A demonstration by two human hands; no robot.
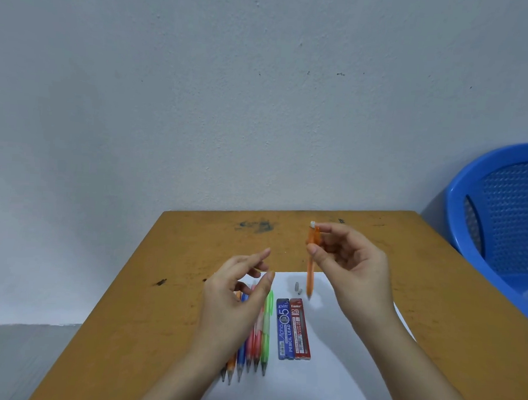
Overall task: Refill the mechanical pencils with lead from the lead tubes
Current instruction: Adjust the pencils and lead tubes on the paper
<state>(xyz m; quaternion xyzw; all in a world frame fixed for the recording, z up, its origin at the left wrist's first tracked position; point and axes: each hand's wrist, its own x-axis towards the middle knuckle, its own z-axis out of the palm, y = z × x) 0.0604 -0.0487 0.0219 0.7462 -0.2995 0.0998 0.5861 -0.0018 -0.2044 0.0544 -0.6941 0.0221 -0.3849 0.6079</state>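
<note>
**One orange mechanical pencil held up, the others lying flat**

Head view: the right grip pinches the orange mechanical pencil near its upper end and holds it upright over the far edge of a white sheet, tip down and white end up. The left grip hovers released, fingers loosely bent, holding nothing, above a row of coloured pencils on the sheet. Just right of the row lie a blue lead tube and a red lead tube, side by side. Two small grey caps sit just beyond them. The sheet lies on a brown tabletop; a blue plastic chair stands at the far right.
</note>
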